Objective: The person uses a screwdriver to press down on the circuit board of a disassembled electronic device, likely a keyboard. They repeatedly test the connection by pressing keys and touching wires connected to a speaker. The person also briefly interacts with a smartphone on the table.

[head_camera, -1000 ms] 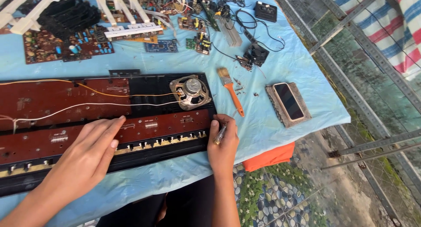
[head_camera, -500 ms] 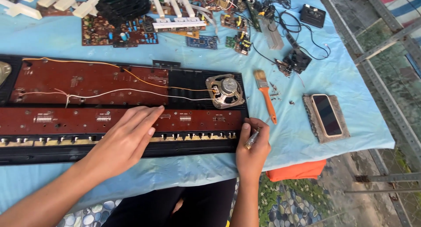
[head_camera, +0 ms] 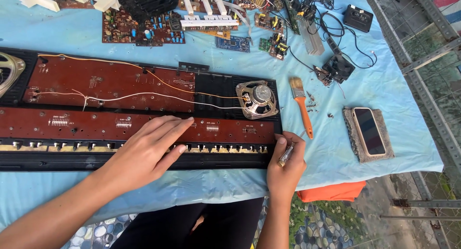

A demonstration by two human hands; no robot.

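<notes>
An opened electronic keyboard (head_camera: 225, 162) lies upside down across the blue-covered table, showing reddish-brown circuit boards (head_camera: 110, 83), thin wires and a round speaker (head_camera: 258, 99). My left hand (head_camera: 146, 150) rests flat on the lower board, fingers spread toward the right. At the keyboard's right end my right hand (head_camera: 286, 165) grips a small screwdriver (head_camera: 286, 154) with a clear handle, its tip by the case corner.
An orange-handled paintbrush (head_camera: 302, 109) and loose screws lie right of the speaker. A phone (head_camera: 369, 131) rests on a grey pad. Circuit boards (head_camera: 141, 27), white key strips (head_camera: 206, 22), black adapters (head_camera: 357, 17) and cables crowd the far side. Table edge and metal fencing lie to the right.
The view has shifted right along the keyboard. My right hand with the screwdriver stays at the case's right end; my left hand keeps pressing on the lower board.
</notes>
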